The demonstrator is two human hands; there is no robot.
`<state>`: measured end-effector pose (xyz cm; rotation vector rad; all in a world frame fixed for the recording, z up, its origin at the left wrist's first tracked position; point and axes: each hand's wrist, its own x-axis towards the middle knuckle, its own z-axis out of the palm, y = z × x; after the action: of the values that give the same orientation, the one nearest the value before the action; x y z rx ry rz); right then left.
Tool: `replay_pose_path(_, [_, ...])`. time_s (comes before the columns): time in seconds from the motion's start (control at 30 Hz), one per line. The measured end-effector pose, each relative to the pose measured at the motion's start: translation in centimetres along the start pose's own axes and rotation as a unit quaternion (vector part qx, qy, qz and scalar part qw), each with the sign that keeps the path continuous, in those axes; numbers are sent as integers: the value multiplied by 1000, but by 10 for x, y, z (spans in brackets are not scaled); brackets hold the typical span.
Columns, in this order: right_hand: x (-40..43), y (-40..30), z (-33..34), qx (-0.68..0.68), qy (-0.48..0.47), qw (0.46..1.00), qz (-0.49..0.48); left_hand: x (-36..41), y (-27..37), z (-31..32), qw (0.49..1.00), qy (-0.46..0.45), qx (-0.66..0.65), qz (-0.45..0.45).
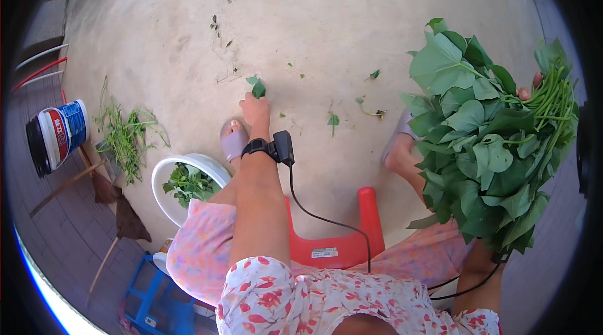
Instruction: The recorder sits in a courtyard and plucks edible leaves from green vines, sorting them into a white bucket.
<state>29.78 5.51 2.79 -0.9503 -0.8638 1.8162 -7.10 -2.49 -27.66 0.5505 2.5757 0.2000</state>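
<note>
Out over the floor, a small green leaf (257,87) sticks out beyond the pinched fingers of my left hand (255,108). My right hand (528,90) is shut around a large bunch of broad leafy greens (490,146), whose long green stems (558,94) point outward to the right. Only a few of its fingertips show; the leaves hide the rest. Beside my left leg stands a round white tub (162,174) with leafy greens (191,185) inside. Small leaf scraps (333,119) lie on the concrete floor between and beyond my feet.
Left of the tub lies a heap of thin green stems (125,132). A paint bucket (66,130), brown broom heads (132,219) with wooden handles and a blue plastic stool (150,292) are at the left. A red plastic stool (330,245) is beneath me. A black cable (325,218) hangs from my left wrist device.
</note>
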Motion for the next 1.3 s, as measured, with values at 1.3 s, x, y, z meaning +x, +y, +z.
replay_pose_path(1.3, [-33, -14, -15, 13, 10, 1000, 20, -160, -114, 66, 999, -30, 35, -24])
